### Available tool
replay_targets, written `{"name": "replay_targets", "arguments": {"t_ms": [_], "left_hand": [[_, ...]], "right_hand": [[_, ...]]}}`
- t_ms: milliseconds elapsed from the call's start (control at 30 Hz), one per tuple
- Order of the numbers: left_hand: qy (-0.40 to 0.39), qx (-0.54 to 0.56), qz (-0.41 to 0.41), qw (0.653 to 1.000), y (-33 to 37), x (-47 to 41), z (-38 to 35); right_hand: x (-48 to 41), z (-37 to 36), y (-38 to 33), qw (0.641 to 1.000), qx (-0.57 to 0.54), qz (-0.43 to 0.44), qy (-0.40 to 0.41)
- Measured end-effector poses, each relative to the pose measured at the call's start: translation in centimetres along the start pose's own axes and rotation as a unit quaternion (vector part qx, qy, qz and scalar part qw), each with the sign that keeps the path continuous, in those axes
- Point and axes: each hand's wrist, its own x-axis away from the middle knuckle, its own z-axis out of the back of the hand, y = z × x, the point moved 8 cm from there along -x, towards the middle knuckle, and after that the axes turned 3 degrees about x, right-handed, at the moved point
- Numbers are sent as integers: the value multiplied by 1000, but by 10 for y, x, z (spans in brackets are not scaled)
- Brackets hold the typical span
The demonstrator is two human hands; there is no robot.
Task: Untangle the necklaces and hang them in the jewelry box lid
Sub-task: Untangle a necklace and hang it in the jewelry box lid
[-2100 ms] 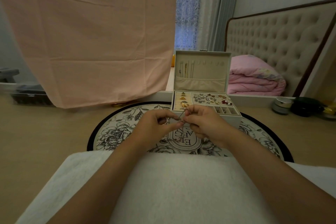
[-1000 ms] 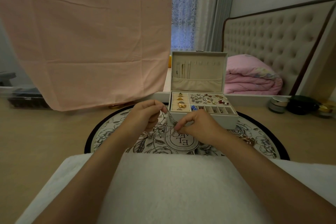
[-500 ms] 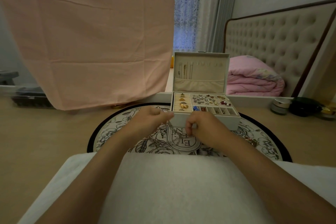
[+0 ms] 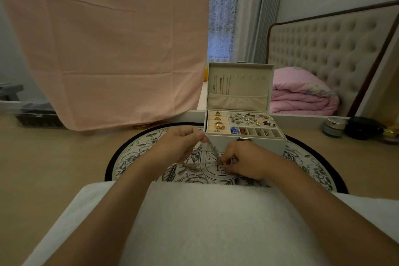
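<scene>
Rug (image 4: pixel 129 157) underneath. Jewelry box (image 4: pixel 259 147) sits open on it, lid (image 4: pixel 239 84) upright toward the person, hooks within reach. Left hand (image 4: pixel 179 144) pinches the tangled necklace (image 4: pixel 212 150) high and right hand (image 4: pixel 246 160) pinches it low, likely to stretch the knot open.

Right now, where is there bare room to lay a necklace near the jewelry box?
Bare: the round rug right of the jewelry box and left of the left hand, and the wooden floor farther left. Crowded: before the box, where that hand and the right hand pinch the tangled necklaces, and its filled trays.
</scene>
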Motion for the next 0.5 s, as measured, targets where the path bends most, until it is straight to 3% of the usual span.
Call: {"name": "replay_targets", "arguments": {"t_ms": [133,267,500], "left_hand": [[-19,129,-36,991,6,1,-11],[-50,181,-53,981,10,3,-22],[-95,228,-65,967,18,7,-25]], "right_hand": [[-2,2,2,990,-135,-12,43],[0,4,-9,948,-310,4,69],[2,1,-24,908,-408,7,94]]}}
